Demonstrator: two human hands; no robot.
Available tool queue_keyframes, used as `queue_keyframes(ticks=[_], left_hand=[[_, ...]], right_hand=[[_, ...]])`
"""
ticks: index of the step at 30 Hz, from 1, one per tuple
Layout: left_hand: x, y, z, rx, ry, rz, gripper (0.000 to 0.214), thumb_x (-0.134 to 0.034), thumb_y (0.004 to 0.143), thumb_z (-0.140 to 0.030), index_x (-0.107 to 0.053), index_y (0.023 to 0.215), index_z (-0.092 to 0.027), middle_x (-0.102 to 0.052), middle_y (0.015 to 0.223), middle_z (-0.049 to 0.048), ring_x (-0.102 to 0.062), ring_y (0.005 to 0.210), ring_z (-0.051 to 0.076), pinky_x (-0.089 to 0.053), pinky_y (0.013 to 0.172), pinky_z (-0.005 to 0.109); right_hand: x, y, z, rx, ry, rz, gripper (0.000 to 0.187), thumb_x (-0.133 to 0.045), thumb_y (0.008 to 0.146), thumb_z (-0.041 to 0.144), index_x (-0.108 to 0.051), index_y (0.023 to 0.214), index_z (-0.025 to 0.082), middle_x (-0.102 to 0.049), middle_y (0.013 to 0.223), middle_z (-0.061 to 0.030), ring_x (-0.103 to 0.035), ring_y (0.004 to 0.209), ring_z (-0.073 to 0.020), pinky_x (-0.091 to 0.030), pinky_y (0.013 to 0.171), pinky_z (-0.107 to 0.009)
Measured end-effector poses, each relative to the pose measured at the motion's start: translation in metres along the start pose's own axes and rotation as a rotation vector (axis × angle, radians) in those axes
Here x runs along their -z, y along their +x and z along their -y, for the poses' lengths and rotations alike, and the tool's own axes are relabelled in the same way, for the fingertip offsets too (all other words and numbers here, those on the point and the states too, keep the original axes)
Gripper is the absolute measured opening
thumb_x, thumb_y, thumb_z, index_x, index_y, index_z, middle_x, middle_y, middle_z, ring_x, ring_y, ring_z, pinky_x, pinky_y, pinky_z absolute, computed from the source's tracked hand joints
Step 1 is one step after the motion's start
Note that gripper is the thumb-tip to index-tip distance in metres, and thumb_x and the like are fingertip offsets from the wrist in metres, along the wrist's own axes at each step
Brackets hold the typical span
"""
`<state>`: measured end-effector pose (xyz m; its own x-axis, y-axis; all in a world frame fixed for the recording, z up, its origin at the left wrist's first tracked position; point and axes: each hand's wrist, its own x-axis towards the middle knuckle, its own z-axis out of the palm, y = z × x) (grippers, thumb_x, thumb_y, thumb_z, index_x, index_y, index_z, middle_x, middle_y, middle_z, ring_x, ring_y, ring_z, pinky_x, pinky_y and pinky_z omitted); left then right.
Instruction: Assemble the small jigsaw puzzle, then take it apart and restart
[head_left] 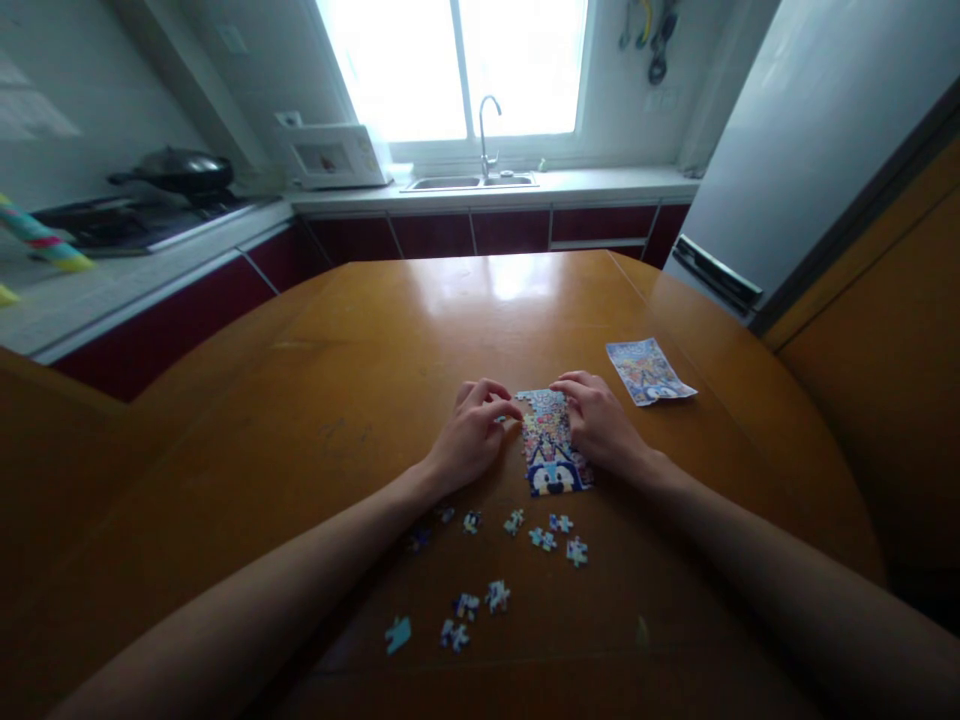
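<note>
A partly assembled jigsaw puzzle (551, 445) lies on the wooden table, with a blue-and-white cartoon dog face at its near end and an uneven left edge. My left hand (469, 435) is at that left edge, its fingers bent inward and the index fingertip touching or nearly touching the puzzle. A small pale-blue puzzle piece (501, 417) shows partly between its fingers. Along the opposite edge rests my right hand (600, 420), fingers extended over the puzzle's upper right part. Several loose pieces (543, 539) are scattered closer to me, among them a plain teal one (398, 634).
A creased picture sheet (649, 371) lies to the right on the round table (360, 350). Beyond stand a counter with a sink (450, 184), a faucet (486, 135), a white microwave (334, 157) and a pan (176, 170) on the stove. A refrigerator (817, 130) is at right.
</note>
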<state>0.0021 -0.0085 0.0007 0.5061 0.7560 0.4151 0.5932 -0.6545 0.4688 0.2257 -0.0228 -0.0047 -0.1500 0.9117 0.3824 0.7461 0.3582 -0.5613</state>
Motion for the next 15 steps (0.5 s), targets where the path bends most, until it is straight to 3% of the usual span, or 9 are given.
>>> queue_keyframes(ticks=[7,15], left_hand=[[0.0010,0.0003,-0.0014,0.004,-0.007,0.002,0.035,-0.053,0.077,0.007,-0.070,0.086,-0.022,-0.058,0.108,0.0034,-0.048,0.108,0.022,-0.046,0.100,0.044],[-0.0014,-0.0008,0.0026,-0.027,-0.012,0.010,0.039,-0.055,0.077,0.007,-0.073,0.090,-0.025,-0.057,0.110,0.0031,-0.047,0.107,0.022,-0.046,0.099,0.044]], right_hand=[[-0.0012,0.0000,-0.0009,0.009,0.031,-0.038,0.036,-0.046,0.082,0.003,-0.072,0.104,0.017,-0.064,0.112,-0.0115,-0.055,0.110,-0.0254,-0.046,0.097,-0.041],[-0.0009,-0.0019,0.0067,0.120,0.062,0.036,0.036,-0.050,0.078,-0.002,-0.076,0.090,0.021,-0.062,0.113,-0.0102,-0.052,0.112,-0.0242,-0.044,0.099,-0.043]])
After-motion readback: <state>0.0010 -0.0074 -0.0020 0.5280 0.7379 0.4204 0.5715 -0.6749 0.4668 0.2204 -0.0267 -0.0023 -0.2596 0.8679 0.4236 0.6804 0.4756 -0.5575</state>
